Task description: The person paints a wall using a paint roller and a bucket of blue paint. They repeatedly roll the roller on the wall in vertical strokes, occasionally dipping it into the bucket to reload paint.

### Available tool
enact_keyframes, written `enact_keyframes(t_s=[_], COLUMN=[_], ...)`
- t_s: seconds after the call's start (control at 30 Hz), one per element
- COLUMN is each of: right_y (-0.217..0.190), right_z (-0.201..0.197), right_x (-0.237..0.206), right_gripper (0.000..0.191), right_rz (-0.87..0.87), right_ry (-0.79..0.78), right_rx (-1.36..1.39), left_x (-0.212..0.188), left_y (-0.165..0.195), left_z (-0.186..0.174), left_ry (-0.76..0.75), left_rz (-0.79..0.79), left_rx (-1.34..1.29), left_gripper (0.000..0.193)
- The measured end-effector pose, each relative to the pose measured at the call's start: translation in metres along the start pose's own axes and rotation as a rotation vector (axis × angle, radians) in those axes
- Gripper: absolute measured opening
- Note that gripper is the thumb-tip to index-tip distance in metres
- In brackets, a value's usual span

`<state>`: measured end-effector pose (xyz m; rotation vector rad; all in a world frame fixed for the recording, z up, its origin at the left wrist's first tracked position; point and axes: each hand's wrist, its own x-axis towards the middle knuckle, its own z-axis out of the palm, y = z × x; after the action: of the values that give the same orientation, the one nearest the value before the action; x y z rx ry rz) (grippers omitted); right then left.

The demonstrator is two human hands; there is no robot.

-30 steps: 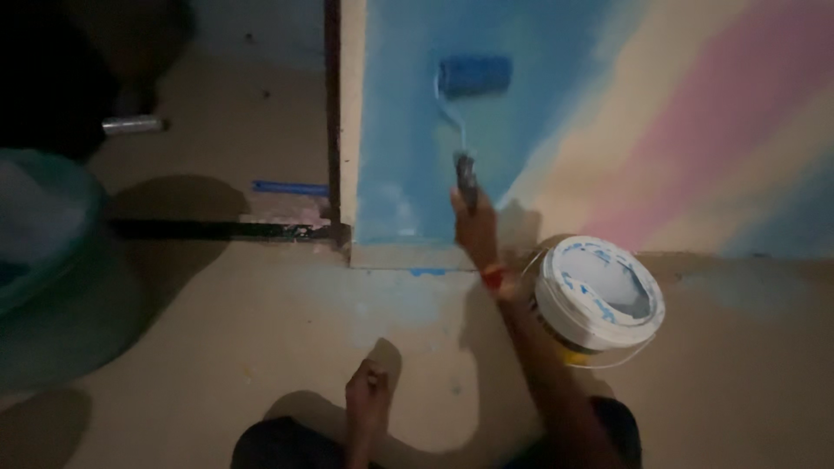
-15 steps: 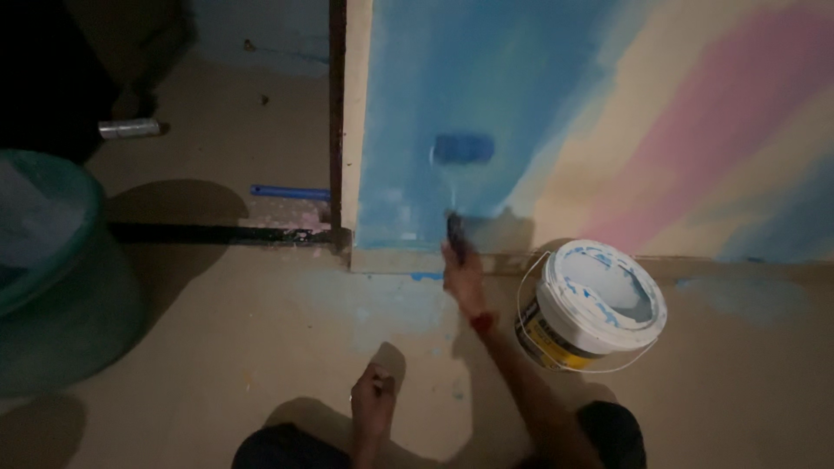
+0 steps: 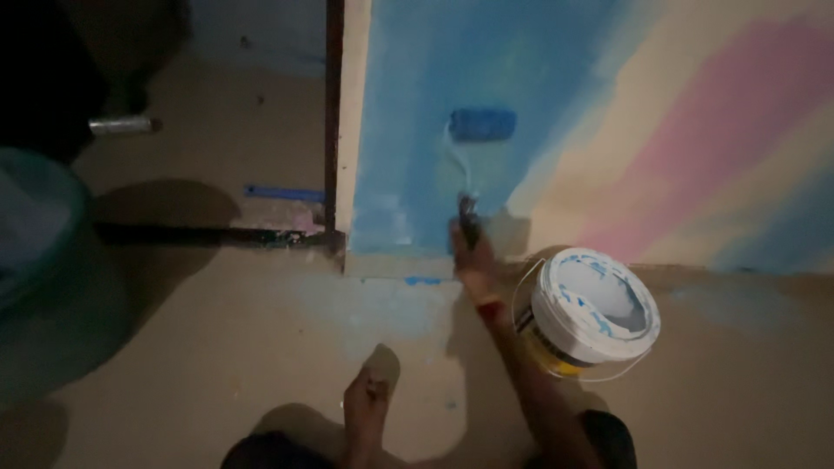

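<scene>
Roller [image 3: 482, 124] on blue wall [image 3: 417, 104] — right hand [image 3: 473, 260] below grips handle; left hand [image 3: 367, 408] seemingly loosely curled, empty.

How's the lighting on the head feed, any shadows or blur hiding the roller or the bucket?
Head view: dim overall, corners and left side nearly black; light falls on the painted wall. The blue paint roller is readable but soft-edged; the right hand casts a shadow on the wall. The white plastic paint bucket is clear. The left hand is dark.
</scene>
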<state>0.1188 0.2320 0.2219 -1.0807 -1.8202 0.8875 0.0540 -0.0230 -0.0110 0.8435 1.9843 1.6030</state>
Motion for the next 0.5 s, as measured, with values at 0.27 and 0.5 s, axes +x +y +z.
enact_keyframes(t_s=[0.27,0.5], right_y=[0.049,-0.041], right_z=[0.037,0.006], right_x=[-0.065,-0.007], right_gripper=[0.043,0.035], right_rz=[0.057,-0.090], right_ry=[-0.032,0.046], right_rx=[0.234,0.200], left_x=[-0.001,-0.002], left_y=[0.002,0.000], left_z=[-0.011,-0.014], left_ry=[-0.021,-0.051], left_rz=[-0.323,-0.205], left_rx=[-0.045,0.004], left_gripper=[0.006,0.012])
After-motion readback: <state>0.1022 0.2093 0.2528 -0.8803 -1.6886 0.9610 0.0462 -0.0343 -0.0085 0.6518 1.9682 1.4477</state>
